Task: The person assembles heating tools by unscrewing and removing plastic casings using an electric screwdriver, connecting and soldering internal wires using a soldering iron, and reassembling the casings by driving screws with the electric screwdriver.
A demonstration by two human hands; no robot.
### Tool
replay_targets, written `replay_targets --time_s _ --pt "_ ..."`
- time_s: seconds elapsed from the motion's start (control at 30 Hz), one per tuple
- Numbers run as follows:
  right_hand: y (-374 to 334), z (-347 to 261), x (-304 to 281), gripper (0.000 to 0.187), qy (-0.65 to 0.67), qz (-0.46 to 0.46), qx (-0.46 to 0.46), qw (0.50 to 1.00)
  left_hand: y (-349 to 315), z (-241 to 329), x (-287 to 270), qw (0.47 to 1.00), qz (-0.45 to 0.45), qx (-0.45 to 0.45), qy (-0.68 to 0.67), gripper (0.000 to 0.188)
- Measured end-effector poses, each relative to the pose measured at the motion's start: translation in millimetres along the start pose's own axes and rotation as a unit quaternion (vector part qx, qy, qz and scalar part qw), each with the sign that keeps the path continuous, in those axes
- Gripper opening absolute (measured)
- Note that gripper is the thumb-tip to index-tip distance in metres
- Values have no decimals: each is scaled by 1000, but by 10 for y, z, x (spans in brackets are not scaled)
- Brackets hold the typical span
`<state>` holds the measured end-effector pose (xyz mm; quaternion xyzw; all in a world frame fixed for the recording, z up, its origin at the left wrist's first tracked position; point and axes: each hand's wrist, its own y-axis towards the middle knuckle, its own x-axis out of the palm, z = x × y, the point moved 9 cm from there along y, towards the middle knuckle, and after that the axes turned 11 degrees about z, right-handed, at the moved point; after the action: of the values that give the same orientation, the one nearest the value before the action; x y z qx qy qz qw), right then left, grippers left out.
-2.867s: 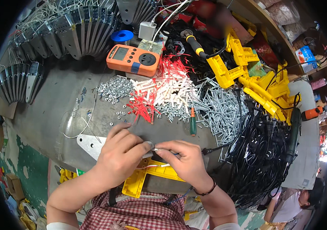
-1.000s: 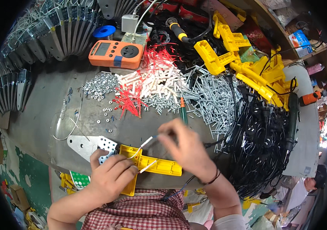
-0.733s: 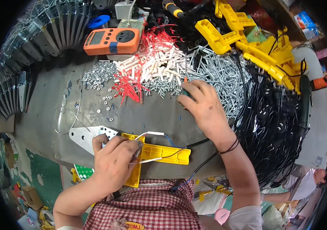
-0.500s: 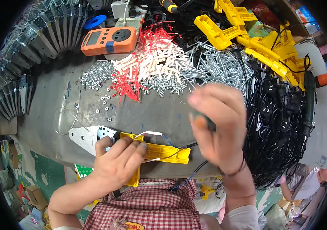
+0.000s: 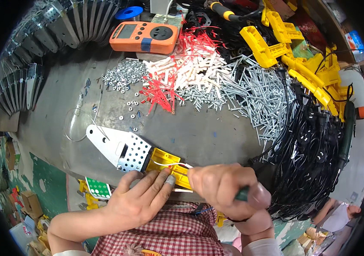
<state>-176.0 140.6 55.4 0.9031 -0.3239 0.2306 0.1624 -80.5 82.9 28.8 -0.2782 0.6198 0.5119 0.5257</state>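
Observation:
Near the table's front edge lies a yellow plastic housing (image 5: 165, 157), with a flat metal bracket (image 5: 105, 138) with a perforated end reaching out from it to the left. My left hand (image 5: 141, 198) presses the housing down, its bent fingers over the near side. A grey wrap covers one fingertip. A white wire (image 5: 165, 164) runs along the housing toward my right hand (image 5: 222, 187). That hand is closed in a fist round a tool with a dark green handle (image 5: 242, 194), over the housing's right end. The tool's working end is hidden.
Behind lie heaps of nuts (image 5: 124, 74), white sleeves (image 5: 195, 64), red ties (image 5: 160, 91) and long screws (image 5: 263, 96). An orange meter (image 5: 143, 37) stands behind them. Black corded plugs (image 5: 306, 153) pile up at right, yellow housings (image 5: 318, 81) beyond. Metal brackets (image 5: 62, 25) line the far left.
My right hand has come down from above the table onto the housing's right end with the tool. My left hand has slid slightly right and down, uncovering the bracket's perforated end. The view has shifted.

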Motion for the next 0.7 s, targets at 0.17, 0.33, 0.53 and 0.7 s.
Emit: replay_targets --time_s 0.17,0.33,0.53,0.7 --pt "78 110 22 50 -4 14 -20 1000 -11 7 -9 1000 17 -8 -8 34" --pt "242 220 153 37 -105 -23 107 988 9 -61 -85 1000 -6 2 -28 36" --pt "-23 75 247 17 -288 40 -406 866 703 -276 -634 923 204 -19 -327 20" --pt "113 255 261 19 -255 103 -239 931 746 -335 -734 788 340 -76 -508 48"
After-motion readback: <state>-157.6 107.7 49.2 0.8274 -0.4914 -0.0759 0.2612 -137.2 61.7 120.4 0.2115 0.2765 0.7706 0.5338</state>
